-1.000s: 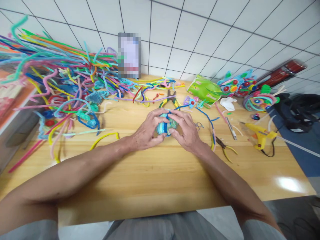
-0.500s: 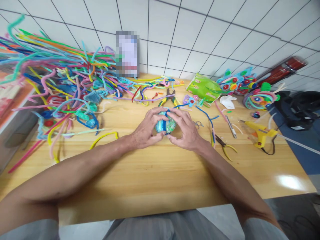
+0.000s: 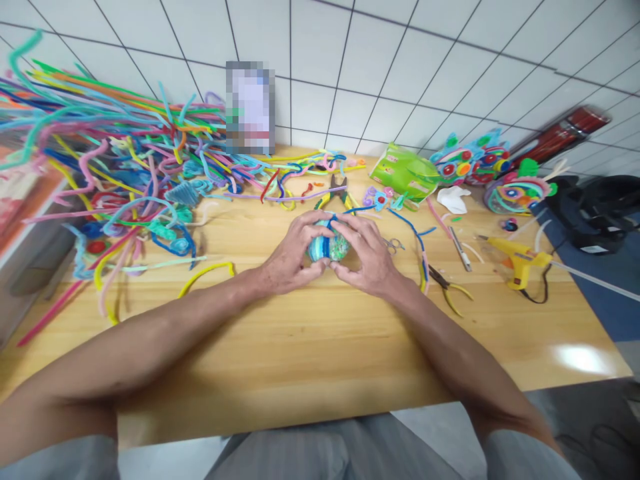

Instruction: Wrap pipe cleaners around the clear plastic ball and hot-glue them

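A rounded, blue-and-green fuzzy ball [image 3: 321, 250] is gripped between the curled left hand [image 3: 293, 257] and right hand [image 3: 369, 257] (a dark-blue band [image 3: 327, 247] is seen between them); beyond the ball, yellow-and-black-handled metal pliers [image 3: 339, 187] are laid on the pale wooden bench [image 3: 300, 360].

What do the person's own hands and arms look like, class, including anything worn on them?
The left hand and right hand are bare, with no gloves, and no ring, watch or bracelet can be made out. The left forearm and right forearm are uncovered. The left sleeve and right sleeve are short and grey, without visible markings.
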Available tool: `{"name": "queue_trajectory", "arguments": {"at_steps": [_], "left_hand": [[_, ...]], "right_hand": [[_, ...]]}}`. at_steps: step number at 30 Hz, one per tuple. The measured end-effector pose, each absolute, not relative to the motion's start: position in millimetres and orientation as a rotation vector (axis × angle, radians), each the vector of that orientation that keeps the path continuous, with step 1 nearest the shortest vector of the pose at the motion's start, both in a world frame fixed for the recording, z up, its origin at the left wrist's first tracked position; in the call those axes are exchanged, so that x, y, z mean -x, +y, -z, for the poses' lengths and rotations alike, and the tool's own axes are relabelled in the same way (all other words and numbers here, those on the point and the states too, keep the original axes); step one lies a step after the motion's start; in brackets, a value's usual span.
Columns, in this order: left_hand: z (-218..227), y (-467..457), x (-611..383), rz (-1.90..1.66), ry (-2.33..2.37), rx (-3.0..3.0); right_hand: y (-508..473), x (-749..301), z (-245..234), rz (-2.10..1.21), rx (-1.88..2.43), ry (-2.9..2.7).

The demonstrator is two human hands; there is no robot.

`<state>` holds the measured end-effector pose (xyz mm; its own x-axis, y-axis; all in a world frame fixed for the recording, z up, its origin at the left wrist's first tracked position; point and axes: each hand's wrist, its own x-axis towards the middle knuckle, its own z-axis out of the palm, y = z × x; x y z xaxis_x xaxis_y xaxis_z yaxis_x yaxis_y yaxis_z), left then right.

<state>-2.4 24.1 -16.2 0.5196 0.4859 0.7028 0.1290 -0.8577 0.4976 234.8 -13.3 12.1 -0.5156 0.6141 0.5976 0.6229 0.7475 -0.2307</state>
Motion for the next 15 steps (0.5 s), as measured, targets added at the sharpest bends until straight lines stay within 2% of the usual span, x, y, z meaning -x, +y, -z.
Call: {"name": "queue_trajectory", "arguments": {"at_steps": [15], "left_hand": [[8.0,19.9,4.3,-1.24,0.568,-2.344]], "right_hand": [[-17.9,-231.4,-10.3,-0.007,0.923,-2.241]]}}
